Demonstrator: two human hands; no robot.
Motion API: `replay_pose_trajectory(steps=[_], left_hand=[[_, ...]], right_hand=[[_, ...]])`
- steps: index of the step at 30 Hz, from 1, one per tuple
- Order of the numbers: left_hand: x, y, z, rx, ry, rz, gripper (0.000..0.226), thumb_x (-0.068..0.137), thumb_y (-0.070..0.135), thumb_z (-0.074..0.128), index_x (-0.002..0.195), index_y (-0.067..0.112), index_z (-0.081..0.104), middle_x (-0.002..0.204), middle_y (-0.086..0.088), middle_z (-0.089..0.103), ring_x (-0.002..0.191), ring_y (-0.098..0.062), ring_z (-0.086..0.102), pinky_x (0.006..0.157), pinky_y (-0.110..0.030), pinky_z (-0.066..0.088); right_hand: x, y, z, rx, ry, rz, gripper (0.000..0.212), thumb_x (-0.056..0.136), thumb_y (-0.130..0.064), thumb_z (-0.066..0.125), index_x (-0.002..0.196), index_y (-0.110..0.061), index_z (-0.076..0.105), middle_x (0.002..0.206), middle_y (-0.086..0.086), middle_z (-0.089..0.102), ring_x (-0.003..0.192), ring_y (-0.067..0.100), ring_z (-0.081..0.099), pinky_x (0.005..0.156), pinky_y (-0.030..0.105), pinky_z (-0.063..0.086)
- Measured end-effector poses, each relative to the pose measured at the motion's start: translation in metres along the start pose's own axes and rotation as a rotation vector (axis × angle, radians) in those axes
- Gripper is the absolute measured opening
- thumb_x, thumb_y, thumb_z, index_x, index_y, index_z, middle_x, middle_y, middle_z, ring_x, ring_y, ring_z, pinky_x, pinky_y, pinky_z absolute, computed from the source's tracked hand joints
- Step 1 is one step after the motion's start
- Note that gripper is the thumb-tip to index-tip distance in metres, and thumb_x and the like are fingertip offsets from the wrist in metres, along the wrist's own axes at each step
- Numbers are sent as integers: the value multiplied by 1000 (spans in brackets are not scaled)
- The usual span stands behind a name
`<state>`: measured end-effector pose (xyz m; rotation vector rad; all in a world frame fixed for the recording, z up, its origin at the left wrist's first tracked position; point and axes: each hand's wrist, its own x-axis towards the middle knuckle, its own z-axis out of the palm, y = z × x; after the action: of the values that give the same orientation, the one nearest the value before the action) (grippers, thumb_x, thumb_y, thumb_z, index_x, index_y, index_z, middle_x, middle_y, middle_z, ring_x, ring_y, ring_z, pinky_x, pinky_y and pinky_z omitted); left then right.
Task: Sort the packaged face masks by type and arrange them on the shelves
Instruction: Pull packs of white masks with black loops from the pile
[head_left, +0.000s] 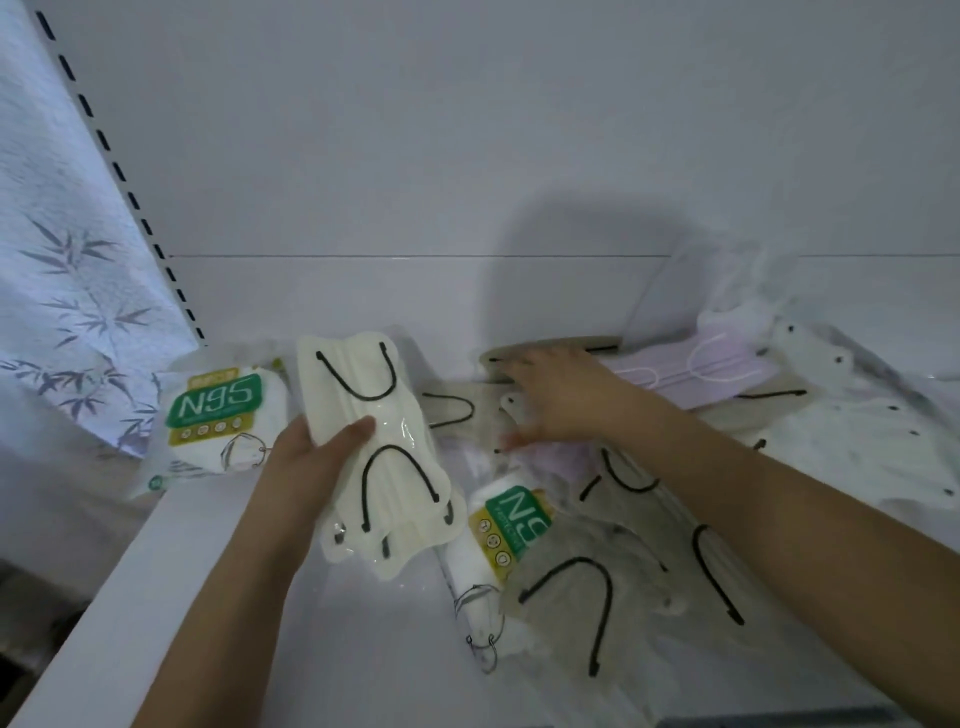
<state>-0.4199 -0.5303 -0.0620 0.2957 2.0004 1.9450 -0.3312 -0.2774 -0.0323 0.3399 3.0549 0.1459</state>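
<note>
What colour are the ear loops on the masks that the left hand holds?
Black, on cream masks in clear wrap, held by the left hand. Head view shows it.

We are gripping a stack of cream masks with black ear loops (384, 452) in our left hand (311, 462), while our right hand (558, 395) is reaching into the mask pile (649, 519) on the white shelf (363, 649).

- "N95" in white on a green label, on the mask packet (221, 415) at the left.
- "N9" legible on another packet (511, 525), the rest hidden.
</note>
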Motion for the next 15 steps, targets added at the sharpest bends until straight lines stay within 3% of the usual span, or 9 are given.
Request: replay_pose_trajectory(steps=[3,5,8,12,15], left_hand=[[-1,-4,0,-31,-11,-24,15,89,25,74,102,24,68,91,-1,79,87,-26,75,82,-46,59],[-1,-7,-2,-63,-4,-42,14,89,24,73,102,23,68,90,-2,79,84,-26,76,77,-43,60],[0,-11,-4,-97,34,-51,11,89,23,72,99,22,69,86,-2,79,80,-27,76,75,-45,61],[1,-13,1,-94,43,-54,13,88,25,74,100,23,69,85,-1,79,79,-27,76,75,-48,62],[-1,-15,3,-75,29,-38,10,89,23,73,99,23,69,84,2,79,74,-20,76,68,-35,58]], right_hand=[[3,27,6,119,-136,23,75,79,-58,69,142,-26,45,127,2,59,113,22,57,81,26,40],[3,46,-1,91,-182,36,64,82,-49,71,139,-28,49,121,2,61,103,19,57,79,26,42],[7,58,-14,-114,-262,30,73,80,-58,69,143,-35,40,130,3,49,117,25,50,95,34,43],[21,40,-11,248,-248,-74,80,83,-65,62,150,-32,33,149,-5,42,133,18,42,107,26,32],[27,28,1,114,-337,-21,84,69,-72,69,137,-27,47,132,-6,57,115,19,54,100,35,43]])
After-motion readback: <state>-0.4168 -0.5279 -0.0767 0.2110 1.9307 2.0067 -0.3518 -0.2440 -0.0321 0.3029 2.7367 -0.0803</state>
